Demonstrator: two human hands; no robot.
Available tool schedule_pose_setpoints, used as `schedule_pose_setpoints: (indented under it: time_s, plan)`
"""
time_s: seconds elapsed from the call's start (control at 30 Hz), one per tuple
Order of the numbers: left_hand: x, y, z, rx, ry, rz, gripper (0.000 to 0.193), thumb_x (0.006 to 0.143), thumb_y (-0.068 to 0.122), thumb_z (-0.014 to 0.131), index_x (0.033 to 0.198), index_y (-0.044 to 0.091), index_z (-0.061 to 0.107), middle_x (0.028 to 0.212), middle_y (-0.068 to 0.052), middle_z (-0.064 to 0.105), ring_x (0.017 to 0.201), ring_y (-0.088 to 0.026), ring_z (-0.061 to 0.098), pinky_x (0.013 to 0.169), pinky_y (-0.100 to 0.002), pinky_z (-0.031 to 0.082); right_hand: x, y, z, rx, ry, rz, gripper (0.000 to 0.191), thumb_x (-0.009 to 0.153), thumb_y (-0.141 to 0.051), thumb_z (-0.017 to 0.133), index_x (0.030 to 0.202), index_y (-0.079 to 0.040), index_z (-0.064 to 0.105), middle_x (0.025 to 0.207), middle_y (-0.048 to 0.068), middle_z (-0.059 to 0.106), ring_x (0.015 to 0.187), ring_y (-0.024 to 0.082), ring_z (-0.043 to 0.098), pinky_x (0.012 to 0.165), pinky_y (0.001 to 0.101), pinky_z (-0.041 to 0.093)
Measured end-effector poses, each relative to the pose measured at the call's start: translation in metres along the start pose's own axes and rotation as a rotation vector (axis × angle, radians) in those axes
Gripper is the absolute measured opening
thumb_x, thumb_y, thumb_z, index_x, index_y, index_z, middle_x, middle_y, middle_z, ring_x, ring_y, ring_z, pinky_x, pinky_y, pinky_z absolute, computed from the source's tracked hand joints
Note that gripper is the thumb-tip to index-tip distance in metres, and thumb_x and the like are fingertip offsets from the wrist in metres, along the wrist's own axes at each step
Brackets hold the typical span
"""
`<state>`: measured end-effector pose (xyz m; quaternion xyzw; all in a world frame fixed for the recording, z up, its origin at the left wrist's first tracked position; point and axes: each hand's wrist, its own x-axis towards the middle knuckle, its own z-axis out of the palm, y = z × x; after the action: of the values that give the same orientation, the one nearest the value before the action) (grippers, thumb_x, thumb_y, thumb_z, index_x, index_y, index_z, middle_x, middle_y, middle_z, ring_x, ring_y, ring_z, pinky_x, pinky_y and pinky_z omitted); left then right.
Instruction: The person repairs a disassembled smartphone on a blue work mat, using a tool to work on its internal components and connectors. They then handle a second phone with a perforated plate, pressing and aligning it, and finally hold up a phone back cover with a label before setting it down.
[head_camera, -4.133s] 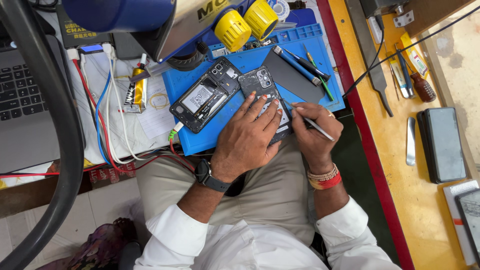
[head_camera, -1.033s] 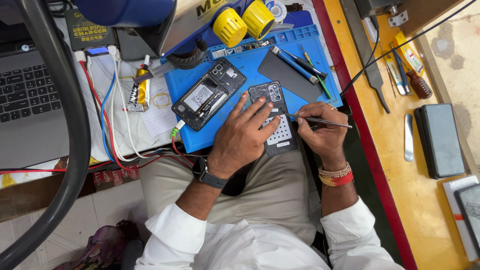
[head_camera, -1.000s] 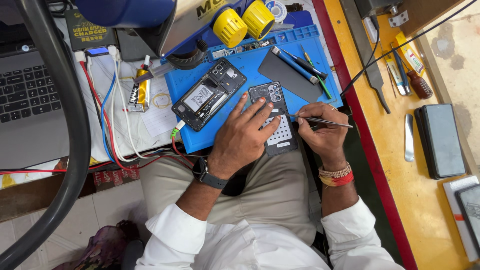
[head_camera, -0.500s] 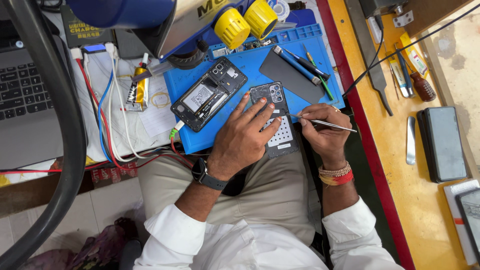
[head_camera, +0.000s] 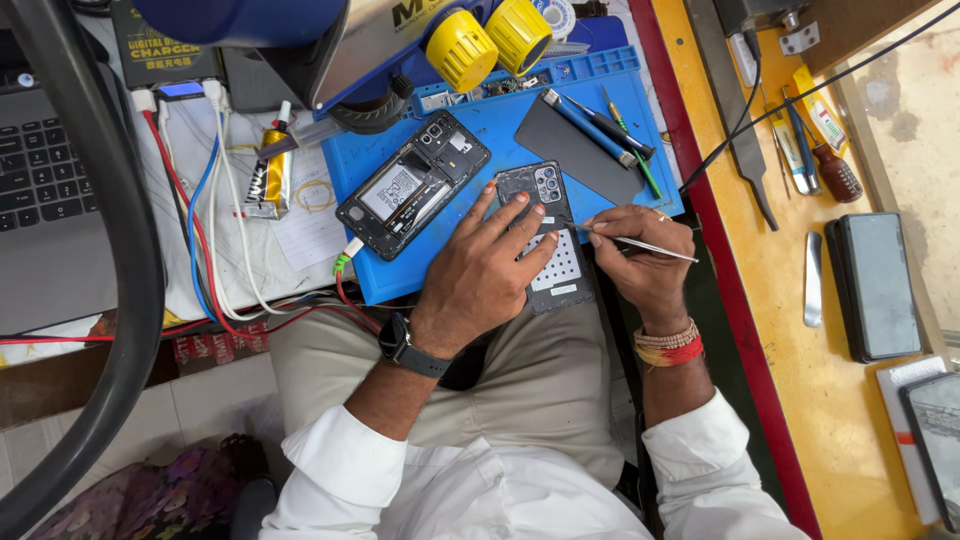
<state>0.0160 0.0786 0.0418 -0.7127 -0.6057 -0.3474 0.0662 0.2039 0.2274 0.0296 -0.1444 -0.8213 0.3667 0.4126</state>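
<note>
My right hand (head_camera: 645, 262) has drawn the tweezers (head_camera: 640, 243) — fingers clamped — back toward the back cover (head_camera: 548, 235) my left hand (head_camera: 480, 275) presses flat; a slip could scratch it.

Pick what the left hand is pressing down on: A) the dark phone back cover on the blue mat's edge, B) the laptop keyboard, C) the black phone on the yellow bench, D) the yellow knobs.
A: the left hand lies spread on the dark phone back cover, while the right hand holds tweezers to it.
</note>
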Motion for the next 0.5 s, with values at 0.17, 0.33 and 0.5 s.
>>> schedule_pose_setpoints:
  time_s: [0.17,0.33,0.5]
  plan:
    - [-0.0006,0.0006,-0.0008,-0.007,-0.008,-0.011,0.027,0.091,0.007,0.065,0.115,0.006,0.077,0.128,-0.020,0.069,0.129,-0.036,0.061,0.119,-0.059,0.038,-0.0004,0.0024,-0.0042,0.026,-0.018,0.034,0.014,0.085,0.007,0.075,0.088,0.001,0.063,0.092,0.015,0.074,0.085,0.020,0.075,0.074,0.0277,0.057]
    - [-0.0002,0.0003,-0.0013,-0.005,-0.006,0.002,0.028,0.090,0.006,0.064,0.115,0.007,0.077,0.128,-0.020,0.069,0.129,-0.036,0.061,0.119,-0.059,0.038,0.0019,0.0013,-0.0054,0.015,-0.044,0.006,0.013,0.084,0.007,0.075,0.089,0.001,0.064,0.092,0.015,0.074,0.083,0.020,0.074,0.074,0.0283,0.057]
    - [0.0001,0.0000,0.0006,-0.002,-0.016,-0.001,0.028,0.091,0.006,0.064,0.116,0.006,0.077,0.128,-0.020,0.069,0.129,-0.037,0.061,0.119,-0.059,0.038,0.0037,0.0005,-0.0058,-0.023,-0.064,-0.015,0.014,0.083,0.007,0.076,0.089,0.001,0.065,0.092,0.016,0.075,0.083,0.020,0.074,0.075,0.0286,0.057]
